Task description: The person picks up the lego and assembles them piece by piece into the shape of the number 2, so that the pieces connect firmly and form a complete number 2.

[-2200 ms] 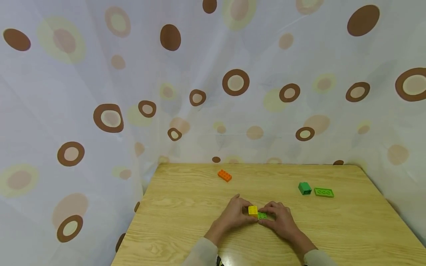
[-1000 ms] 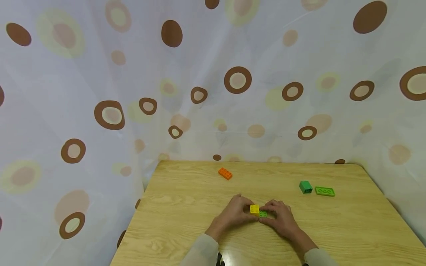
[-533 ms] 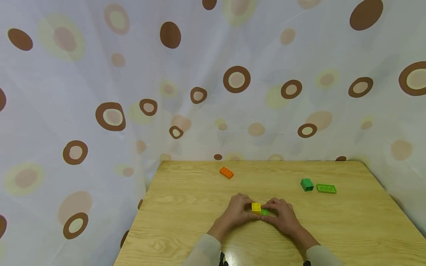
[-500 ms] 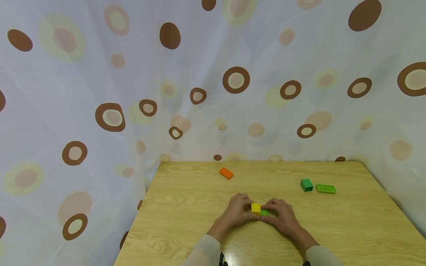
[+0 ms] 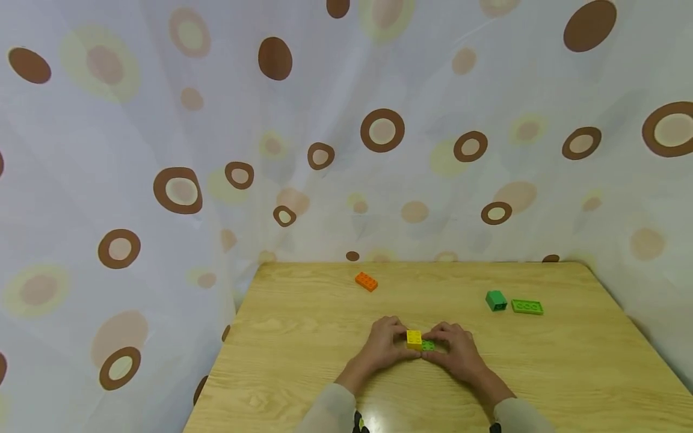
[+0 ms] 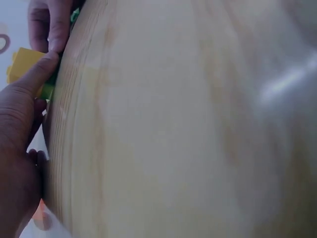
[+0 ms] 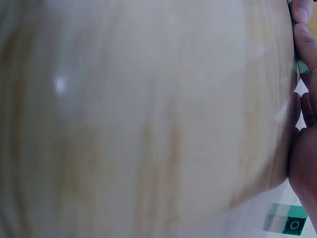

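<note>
A yellow toy brick [image 5: 414, 338] stands at the middle of the wooden table, pinched between thumb and fingers of my left hand [image 5: 381, 347]. In the left wrist view, green shows under the yellow brick [image 6: 28, 62], close to the tabletop. A low light-green brick [image 5: 428, 346] with studs up sticks out to the right of the yellow one. My right hand [image 5: 459, 355] pinches that green brick by its front and back edges. The two thumbs nearly meet at the front. Fingers hide much of how the bricks join.
An orange brick [image 5: 366, 281] lies near the table's back edge. To the back right, a dark-green brick [image 5: 496, 300] lies on its side beside an overturned light-green plate [image 5: 527, 307]. A dotted curtain [image 5: 325, 120] hangs behind the table [image 5: 292, 337].
</note>
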A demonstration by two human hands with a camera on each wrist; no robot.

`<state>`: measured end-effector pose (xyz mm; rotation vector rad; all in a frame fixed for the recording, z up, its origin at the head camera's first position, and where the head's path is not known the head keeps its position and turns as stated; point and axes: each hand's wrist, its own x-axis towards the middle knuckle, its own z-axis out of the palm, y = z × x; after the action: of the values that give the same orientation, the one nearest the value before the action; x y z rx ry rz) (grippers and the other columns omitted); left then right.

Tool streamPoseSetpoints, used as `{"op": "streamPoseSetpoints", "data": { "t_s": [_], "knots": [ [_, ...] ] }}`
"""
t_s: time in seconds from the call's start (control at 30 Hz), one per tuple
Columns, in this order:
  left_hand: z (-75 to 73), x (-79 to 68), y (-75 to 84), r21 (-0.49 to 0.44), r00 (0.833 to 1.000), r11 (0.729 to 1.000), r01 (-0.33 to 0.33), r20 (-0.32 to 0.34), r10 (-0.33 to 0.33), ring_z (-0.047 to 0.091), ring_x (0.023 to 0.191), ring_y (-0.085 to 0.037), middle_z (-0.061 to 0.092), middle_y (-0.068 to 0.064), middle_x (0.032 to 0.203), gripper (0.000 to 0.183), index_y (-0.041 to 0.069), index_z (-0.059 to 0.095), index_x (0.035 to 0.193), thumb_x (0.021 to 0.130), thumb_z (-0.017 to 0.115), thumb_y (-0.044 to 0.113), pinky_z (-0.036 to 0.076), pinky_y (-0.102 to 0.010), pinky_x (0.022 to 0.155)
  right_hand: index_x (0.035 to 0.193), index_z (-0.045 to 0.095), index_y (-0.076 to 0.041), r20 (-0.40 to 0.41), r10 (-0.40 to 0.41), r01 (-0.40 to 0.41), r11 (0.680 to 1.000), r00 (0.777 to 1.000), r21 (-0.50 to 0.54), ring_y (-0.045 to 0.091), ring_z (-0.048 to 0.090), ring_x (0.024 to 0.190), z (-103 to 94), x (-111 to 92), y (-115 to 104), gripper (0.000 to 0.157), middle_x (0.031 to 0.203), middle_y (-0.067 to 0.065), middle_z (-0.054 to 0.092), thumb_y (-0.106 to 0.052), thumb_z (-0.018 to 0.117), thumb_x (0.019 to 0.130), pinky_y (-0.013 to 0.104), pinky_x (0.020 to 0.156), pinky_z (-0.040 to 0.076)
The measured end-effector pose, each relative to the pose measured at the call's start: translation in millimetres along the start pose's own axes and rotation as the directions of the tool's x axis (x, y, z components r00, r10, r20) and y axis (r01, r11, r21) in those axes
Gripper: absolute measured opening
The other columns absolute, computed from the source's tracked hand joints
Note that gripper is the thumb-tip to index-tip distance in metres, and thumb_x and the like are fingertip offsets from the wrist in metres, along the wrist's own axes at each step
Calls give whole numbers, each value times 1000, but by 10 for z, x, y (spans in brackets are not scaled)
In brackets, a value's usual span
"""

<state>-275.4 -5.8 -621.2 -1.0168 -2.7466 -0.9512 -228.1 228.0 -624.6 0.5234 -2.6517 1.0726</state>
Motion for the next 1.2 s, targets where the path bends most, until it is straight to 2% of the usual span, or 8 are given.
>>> {"op": "streamPoseSetpoints", "data": {
  "t_s": [0.17,0.27,0.37,0.5,0.57,0.7,0.9,1.2],
  "knots": [
    [-46,-74,-81,-88,998,995,44,47,-40,54,113,-6,62,13,115,44,18,78,116,87,87,49,48,-29,102,122,78,-25,87,102,-109,991,991,79,18,57,108,-63,13,-26,41,114,-11,68,-43,88,87,55,98,37],
    [-166,-169,-189,-81,997,994,67,49,-63,55,127,-12,62,10,129,49,16,75,122,88,86,49,47,-37,111,139,68,-18,118,202,-222,956,972,194,29,58,125,-65,90,-80,54,130,-1,67,-44,82,93,61,112,37],
    [-321,-232,-303,-25,997,997,68,26,-67,53,136,-17,61,6,141,55,12,74,129,90,84,49,37,-47,121,154,52,-12,96,264,-280,917,960,282,38,47,145,-37,227,-135,70,151,10,57,-43,78,97,66,118,34],
    [-453,-262,-417,15,996,997,81,31,-82,47,145,-17,58,5,150,58,12,71,134,92,81,50,19,-58,128,162,39,-9,69,243,-252,928,968,274,45,29,155,43,460,-174,86,166,17,39,-46,78,96,71,119,28],
    [-466,-278,-457,8,995,996,86,51,-86,44,148,-16,56,6,152,58,12,70,136,93,80,50,16,-60,128,164,35,-9,65,225,-234,938,972,255,48,26,155,100,579,-184,91,169,19,34,-49,78,95,72,118,27],
    [-407,-339,-505,-13,994,996,84,66,-83,43,149,-14,56,10,152,58,16,70,137,93,79,53,18,-61,127,166,31,-8,62,219,-228,945,974,233,50,25,155,216,787,-198,97,170,24,29,-54,77,94,73,118,27],
    [-248,-365,-517,-17,997,998,63,48,-62,45,146,-10,56,16,150,55,21,72,133,92,78,57,23,-61,126,164,32,-4,64,233,-241,948,971,210,52,27,153,294,1002,-203,95,168,27,31,-50,78,95,72,118,29],
    [-325,-377,-567,-5,999,999,45,-10,-46,48,144,-9,59,17,145,46,22,76,123,89,83,53,28,-64,122,163,34,-1,90,198,-212,961,976,179,53,33,150,577,1408,-310,89,165,28,35,-40,79,97,72,115,33]
  ]
}}
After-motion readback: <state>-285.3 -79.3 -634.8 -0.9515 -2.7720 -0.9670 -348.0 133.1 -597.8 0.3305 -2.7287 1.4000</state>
